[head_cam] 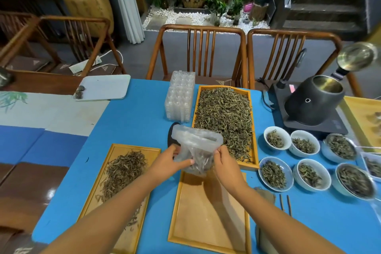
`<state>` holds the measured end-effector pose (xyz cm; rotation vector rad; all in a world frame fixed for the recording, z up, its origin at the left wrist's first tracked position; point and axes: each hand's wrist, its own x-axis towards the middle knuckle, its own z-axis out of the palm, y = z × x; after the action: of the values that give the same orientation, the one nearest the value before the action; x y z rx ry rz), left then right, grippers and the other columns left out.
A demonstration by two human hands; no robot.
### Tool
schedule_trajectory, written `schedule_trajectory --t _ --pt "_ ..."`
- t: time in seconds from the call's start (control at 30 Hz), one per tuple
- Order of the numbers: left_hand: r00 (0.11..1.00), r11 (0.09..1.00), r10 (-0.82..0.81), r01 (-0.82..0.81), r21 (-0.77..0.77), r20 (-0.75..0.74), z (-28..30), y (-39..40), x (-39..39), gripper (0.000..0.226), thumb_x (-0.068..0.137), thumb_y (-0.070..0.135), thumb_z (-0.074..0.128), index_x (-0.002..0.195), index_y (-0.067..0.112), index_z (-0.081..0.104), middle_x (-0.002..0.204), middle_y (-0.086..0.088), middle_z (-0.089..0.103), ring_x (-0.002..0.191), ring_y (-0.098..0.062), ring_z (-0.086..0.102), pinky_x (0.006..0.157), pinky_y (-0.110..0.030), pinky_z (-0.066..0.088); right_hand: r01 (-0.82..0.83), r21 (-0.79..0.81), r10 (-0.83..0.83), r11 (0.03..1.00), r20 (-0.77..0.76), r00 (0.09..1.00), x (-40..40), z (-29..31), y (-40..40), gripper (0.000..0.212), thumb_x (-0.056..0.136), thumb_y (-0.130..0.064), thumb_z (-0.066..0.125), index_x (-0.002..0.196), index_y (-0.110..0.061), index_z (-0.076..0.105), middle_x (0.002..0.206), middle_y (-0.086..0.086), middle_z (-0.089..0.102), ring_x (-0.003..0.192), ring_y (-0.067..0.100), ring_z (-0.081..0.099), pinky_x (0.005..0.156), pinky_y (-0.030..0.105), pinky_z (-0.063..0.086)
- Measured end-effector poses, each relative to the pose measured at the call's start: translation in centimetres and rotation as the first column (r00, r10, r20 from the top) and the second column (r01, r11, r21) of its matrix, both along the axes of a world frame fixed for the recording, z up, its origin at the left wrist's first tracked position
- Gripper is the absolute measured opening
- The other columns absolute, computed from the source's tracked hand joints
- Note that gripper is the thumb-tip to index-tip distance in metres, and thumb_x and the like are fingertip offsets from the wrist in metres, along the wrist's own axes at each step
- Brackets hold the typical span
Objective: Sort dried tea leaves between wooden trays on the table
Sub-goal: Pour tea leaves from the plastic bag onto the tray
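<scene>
My left hand (165, 163) & right hand (224, 163) both pinch a clear plastic bag (195, 146) w/ tea leaves inside. Bag hangs over far end of the empty wooden tray (208, 212) near the table's front edge.

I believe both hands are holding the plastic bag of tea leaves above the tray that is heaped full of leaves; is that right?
Not quite: in the head view, the left hand and right hand hold the plastic bag above the empty tray. The full tray lies farther back.

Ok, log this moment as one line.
phase: bag handling | left hand: gripping plastic bag | right hand: gripping bag | bag: holds tea, above empty tray | far tray: full
</scene>
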<state>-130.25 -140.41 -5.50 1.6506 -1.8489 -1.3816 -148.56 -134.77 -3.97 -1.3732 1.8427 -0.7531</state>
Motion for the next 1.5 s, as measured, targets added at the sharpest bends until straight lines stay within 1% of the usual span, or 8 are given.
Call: schedule_trajectory --t 0.1,0.27,0.63,0.83,0.93,1.07,1.23,1.5 --pt "1.0 0.997 -0.021 0.019 0.078 0.015 -0.6 2.1 -0.4 0.051 0.073 0.051 0.072 0.109 0.02 0.054 0.111 0.006 0.06 0.104 -0.009 0.056 0.082 -0.023 0.044 0.011 0.067 -0.011 0.998 -0.004 1.0 -0.4 -0.5 2.1 0.018 0.099 -0.026 0.027 0.094 -0.014 0.04 0.069 -0.001 0.05 0.062 0.019 0.048 0.052 0.033 0.03" --pt "0.999 0.98 -0.023 0.028 0.199 -0.029 -1.2 5.4 -0.8 0.033 0.076 0.049 0.071 0.084 0.021 0.053 0.079 0.007 0.054 0.072 -0.004 0.053 0.059 -0.015 0.038 -0.004 0.166 0.008 0.986 -0.022 1.0 -1.4 -1.8 4.9 0.015 0.099 -0.025 0.028 0.091 -0.016 0.037 0.068 -0.001 0.049 0.06 0.015 0.046 0.051 0.032 0.03" --pt "0.996 0.959 -0.086 0.088 0.271 -0.019 -2.8 9.4 -1.0 0.047 0.078 0.054 0.065 0.064 0.019 0.037 0.063 0.004 0.035 0.058 -0.013 0.038 0.058 -0.025 0.029 -0.044 0.332 0.042 0.942 0.012 0.999 -2.5 -4.0 8.5 0.016 0.098 -0.027 0.03 0.096 -0.016 0.041 0.075 0.003 0.053 0.071 0.023 0.051 0.056 0.032 0.034" --pt "0.999 0.957 -0.049 0.051 0.285 -0.013 -3.3 10.0 -0.9 0.057 0.07 0.067 0.062 0.059 0.022 0.028 0.059 0.006 0.027 0.052 -0.011 0.031 0.052 -0.021 0.028 -0.022 0.361 0.0 0.932 0.062 0.998 -2.5 -4.2 9.0 0.016 0.097 -0.024 0.03 0.085 -0.021 0.041 0.064 -0.001 0.051 0.052 0.012 0.05 0.045 0.025 0.035" --pt "1.0 0.944 -0.005 0.008 0.331 -0.012 -3.1 9.9 -1.1 0.051 0.072 0.071 0.056 0.063 0.023 0.042 0.062 0.008 0.038 0.054 -0.008 0.043 0.047 -0.012 0.037 0.001 0.383 -0.052 0.924 0.122 0.991 -2.4 -4.0 8.9 0.02 0.096 -0.023 0.032 0.077 -0.024 0.04 0.061 0.001 0.053 0.045 0.014 0.051 0.041 0.022 0.038" --pt "0.997 0.906 0.072 -0.071 0.417 0.012 -3.1 9.6 -1.0 0.047 0.084 0.063 0.047 0.089 0.019 0.06 0.088 0.001 0.058 0.072 -0.015 0.059 0.055 -0.021 0.049 0.025 0.409 -0.104 0.912 0.172 0.98 -2.6 -4.0 8.7 0.019 0.096 -0.021 0.031 0.08 -0.019 0.042 0.063 0.006 0.053 0.048 0.02 0.051 0.045 0.028 0.04" --pt "0.983 0.858 0.182 -0.149 0.492 -0.021 -2.4 9.1 -0.9 0.043 0.091 0.047 0.05 0.085 0.006 0.059 0.06 -0.006 0.048 0.038 -0.012 0.055 0.043 -0.02 0.043 0.044 0.429 -0.142 0.902 0.198 0.97 -3.0 -4.1 8.0 0.022 0.096 -0.019 0.029 0.076 -0.018 0.039 0.061 0.005 0.05 0.045 0.017 0.049 0.041 0.024 0.037" --pt "0.985 0.821 0.171 -0.134 0.555 -0.016 -1.3 8.5 -1.2 0.027 0.092 0.022 0.053 0.075 0.002 0.059 0.04 -0.005 0.062 0.035 -0.011 0.06 0.036 -0.016 0.033 0.039 0.483 -0.173 0.875 0.235 0.957 -3.2 -4.1 6.8 0.026 0.095 -0.015 0.028 0.072 -0.011 0.041 0.053 0.007 0.046 0.035 0.015 0.046 0.037 0.02 0.036"
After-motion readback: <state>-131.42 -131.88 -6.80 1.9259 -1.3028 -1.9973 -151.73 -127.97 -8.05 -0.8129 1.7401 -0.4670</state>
